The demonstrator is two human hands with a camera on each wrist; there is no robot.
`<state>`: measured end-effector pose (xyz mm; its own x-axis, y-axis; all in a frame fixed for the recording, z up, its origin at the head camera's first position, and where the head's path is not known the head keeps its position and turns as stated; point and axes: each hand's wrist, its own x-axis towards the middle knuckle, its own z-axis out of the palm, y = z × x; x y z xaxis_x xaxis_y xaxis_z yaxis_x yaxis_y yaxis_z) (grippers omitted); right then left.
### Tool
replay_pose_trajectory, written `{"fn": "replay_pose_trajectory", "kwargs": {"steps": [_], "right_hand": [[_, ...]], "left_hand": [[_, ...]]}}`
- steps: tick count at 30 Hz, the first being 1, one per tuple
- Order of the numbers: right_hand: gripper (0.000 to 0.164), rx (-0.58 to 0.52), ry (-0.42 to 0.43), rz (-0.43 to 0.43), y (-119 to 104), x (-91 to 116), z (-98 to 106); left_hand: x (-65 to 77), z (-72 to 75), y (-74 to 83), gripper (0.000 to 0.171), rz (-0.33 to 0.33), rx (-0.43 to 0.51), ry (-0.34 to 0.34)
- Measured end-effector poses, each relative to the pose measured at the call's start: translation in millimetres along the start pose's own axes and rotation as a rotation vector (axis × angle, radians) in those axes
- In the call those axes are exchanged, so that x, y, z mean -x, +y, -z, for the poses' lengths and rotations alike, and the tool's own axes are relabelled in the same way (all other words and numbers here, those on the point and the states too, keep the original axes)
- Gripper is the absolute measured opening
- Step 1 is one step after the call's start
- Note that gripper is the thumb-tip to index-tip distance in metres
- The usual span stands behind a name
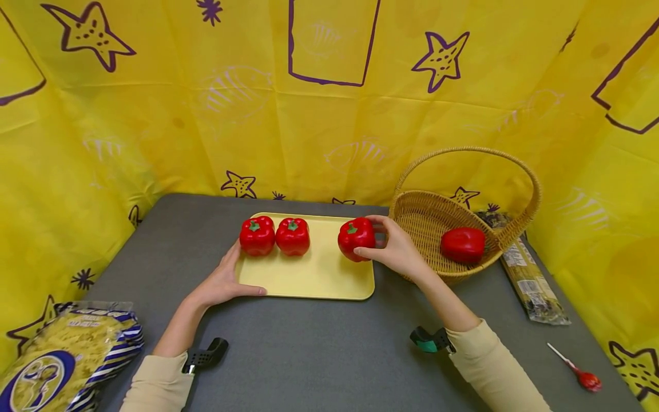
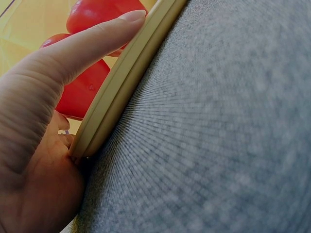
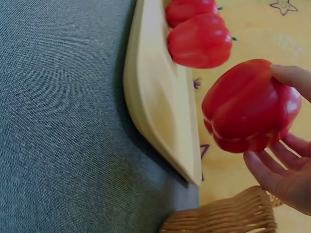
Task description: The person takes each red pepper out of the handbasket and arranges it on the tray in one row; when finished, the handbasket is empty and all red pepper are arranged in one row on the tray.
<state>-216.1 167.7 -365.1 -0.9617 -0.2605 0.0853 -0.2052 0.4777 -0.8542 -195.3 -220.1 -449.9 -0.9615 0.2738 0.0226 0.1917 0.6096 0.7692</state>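
In the head view my right hand (image 1: pixel 393 243) holds a red bell pepper (image 1: pixel 356 239) with a green stem over the right end of a yellow tray (image 1: pixel 319 277). The right wrist view shows the thumb on one side of this bell pepper (image 3: pixel 250 107) and fingers on the other, with a gap between pepper and tray. Two more bell peppers, one at far left (image 1: pixel 257 236) and one beside it (image 1: pixel 293 237), sit upright on the tray's left part. My left hand (image 1: pixel 221 280) touches the tray's front-left corner, its straight thumb along the front rim. Its other fingers are partly hidden.
A wicker basket (image 1: pixel 419 220) with a tall handle stands right of the tray, holding a red pepper (image 1: pixel 463 245) on its side. Beside it lies a long clear packet (image 1: pixel 530 280). A lollipop (image 1: pixel 587 379) lies front right, a pasta bag (image 1: pixel 77 355) front left. Yellow cloth (image 1: pixel 309 137) surrounds the table.
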Motion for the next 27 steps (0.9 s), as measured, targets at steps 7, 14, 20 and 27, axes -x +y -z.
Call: {"fn": "replay_pose_trajectory", "kwargs": {"steps": [7,14,20,27], "right_hand": [[0.078,0.026,-0.011,0.007,3.1,-4.9,-12.8],[0.079,0.003,-0.01,0.005,4.6,-9.6,-26.7],[0.079,-0.032,-0.008,0.0,7.1,-14.0,-35.5],[0.075,-0.074,-0.017,-0.014,11.3,-19.1,-44.0]], "left_hand": [[0.3,0.3,1.1,0.133,-0.004,0.003,0.001],[1.5,1.2,2.4,0.133,-0.023,0.011,0.009],[0.9,0.7,1.6,0.133,-0.025,0.0,0.008],[1.4,1.0,2.5,0.133,-0.018,0.001,0.006]]}}
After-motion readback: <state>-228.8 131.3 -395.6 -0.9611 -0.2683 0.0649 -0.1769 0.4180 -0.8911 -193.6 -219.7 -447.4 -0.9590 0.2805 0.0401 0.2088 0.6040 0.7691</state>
